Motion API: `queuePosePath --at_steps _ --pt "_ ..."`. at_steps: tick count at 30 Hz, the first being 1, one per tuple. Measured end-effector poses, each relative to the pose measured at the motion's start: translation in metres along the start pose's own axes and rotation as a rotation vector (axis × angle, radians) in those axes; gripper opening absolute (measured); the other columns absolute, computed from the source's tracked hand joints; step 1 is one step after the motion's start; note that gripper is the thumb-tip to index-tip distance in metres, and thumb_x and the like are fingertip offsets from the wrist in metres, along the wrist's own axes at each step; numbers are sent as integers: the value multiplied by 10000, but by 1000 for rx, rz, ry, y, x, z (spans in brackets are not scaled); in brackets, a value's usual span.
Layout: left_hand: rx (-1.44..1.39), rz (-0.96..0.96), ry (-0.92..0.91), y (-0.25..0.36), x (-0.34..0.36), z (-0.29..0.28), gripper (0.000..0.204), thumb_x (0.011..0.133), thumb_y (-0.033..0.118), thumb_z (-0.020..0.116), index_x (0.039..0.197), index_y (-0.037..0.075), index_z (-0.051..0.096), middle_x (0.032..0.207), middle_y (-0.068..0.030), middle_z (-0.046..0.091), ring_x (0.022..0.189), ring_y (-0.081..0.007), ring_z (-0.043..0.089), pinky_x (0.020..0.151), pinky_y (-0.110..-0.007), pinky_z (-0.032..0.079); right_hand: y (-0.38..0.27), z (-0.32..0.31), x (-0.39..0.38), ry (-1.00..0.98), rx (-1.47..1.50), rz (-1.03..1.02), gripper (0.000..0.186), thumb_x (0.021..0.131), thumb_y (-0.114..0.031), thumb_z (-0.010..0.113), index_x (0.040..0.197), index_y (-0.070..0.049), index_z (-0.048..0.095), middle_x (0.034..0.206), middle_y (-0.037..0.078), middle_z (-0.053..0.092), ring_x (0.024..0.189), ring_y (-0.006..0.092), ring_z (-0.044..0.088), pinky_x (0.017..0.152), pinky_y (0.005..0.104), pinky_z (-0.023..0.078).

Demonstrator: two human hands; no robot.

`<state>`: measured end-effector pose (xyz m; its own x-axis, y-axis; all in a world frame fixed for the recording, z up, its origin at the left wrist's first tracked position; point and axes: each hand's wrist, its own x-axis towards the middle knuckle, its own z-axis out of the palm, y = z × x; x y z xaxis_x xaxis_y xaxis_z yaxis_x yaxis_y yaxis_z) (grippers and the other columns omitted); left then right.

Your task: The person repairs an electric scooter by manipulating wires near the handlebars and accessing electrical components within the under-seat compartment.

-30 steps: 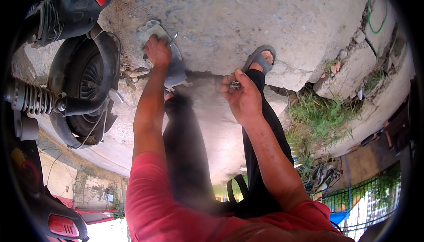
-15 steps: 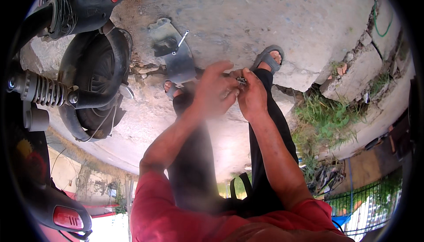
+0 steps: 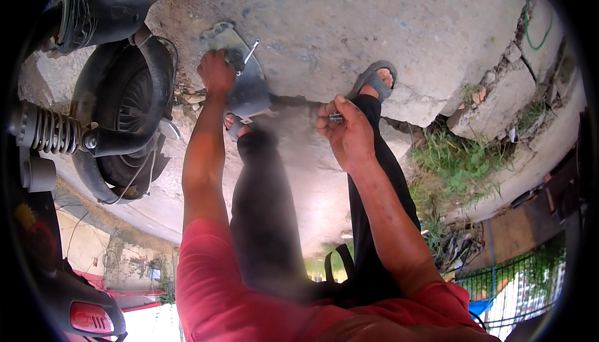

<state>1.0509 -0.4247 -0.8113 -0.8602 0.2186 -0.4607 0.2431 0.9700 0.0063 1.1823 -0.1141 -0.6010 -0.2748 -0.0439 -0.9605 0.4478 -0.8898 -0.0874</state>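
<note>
Bent fingers of my left hand (image 3: 216, 72) reach down at a black lump-like piece (image 3: 235, 60) on a dark curved panel (image 3: 248, 86). Their tips are hidden, and what they pinch cannot be made out. Beside that hand, a silver wrench (image 3: 248, 58) lies slanted across the panel. My right hand (image 3: 352, 136) is held palm up above my right leg, its fingers curled around small metal screws (image 3: 336, 118). How many it holds is hard to see.
A vehicle wheel (image 3: 128, 114) with a coil spring (image 3: 56, 131) and black body parts fills the left side. My sandalled foot (image 3: 377, 80) stands on cracked concrete (image 3: 299, 36). Grass (image 3: 458, 164) and broken slabs (image 3: 496, 102) lie to the right.
My left hand has left my right hand and moved forward and left to the black piece on the panel. My right hand stays in about the same place, still holding the screws.
</note>
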Motion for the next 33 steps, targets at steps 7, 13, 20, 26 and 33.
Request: queuePosePath --at_steps 7,13,20,26,33 --pt "-166 -16 -278 -9 8 -24 472 789 283 741 1193 60 641 1133 -231 683 1062 -448 666 910 -505 527 0 7 -3 17 -5 18 243 1047 -279 573 1017 -41 614 962 90 658 795 192 641 719 335 512" --pt "-696 -134 -399 7 -23 -25 474 849 231 671 1274 42 580 1127 -248 703 1079 -427 676 912 -469 521 3 8 -1 -6 11 16 251 1046 -270 575 990 -29 616 953 98 654 792 195 642 709 327 510" --pt "-808 -247 -236 57 -12 9 504 868 160 641 1364 99 580 1205 -239 688 1117 -412 663 973 -453 508 4 9 -1 -14 4 21 262 1049 -274 578 971 -27 618 949 99 652 799 192 634 716 332 503" --pt "-463 -273 -160 78 2 28 488 845 183 671 1329 128 640 1215 -232 678 1163 -426 639 1008 -482 502 3 8 -2 -19 14 18 262 1047 -279 581 968 -32 620 955 95 651 811 190 630 725 333 500" --pt "-404 -309 -315 65 12 28 385 818 233 687 1183 116 726 1208 -227 661 1155 -429 637 953 -512 535 3 9 -3 -40 9 40 254 1044 -283 586 975 -41 621 966 89 647 819 191 631 732 334 499"
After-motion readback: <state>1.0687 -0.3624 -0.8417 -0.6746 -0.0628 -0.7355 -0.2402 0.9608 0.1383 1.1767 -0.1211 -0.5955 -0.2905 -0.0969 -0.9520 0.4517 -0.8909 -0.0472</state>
